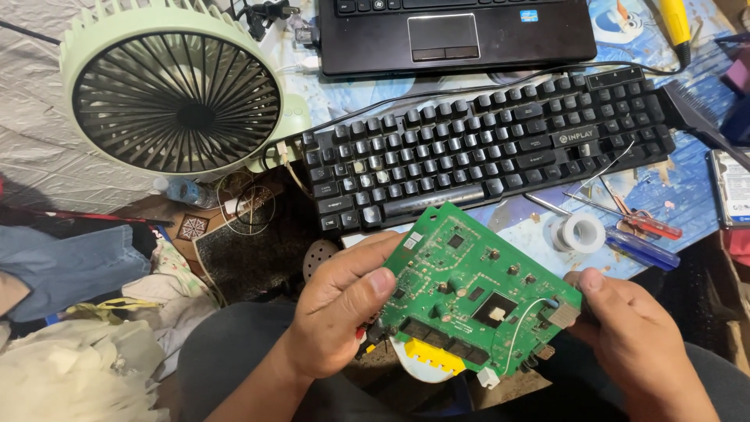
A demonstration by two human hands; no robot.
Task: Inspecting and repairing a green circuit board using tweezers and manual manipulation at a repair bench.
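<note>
A green circuit board (469, 281) with black chips, small round capacitors, yellow ports along its near edge and a thin white wire is held over my lap. My left hand (344, 309) grips its left edge, thumb lying on the top face. My right hand (633, 336) holds the right corner, by a small metal connector. The board tilts slightly, its far corner over the keyboard's front edge.
A black keyboard (484, 144) lies just beyond, with a black laptop (461, 35) behind it. A pale green fan (176, 90) stands at the left. A tape roll (582, 232), screwdrivers (641, 227) and a pen lie at the right. Cloth is piled at the lower left.
</note>
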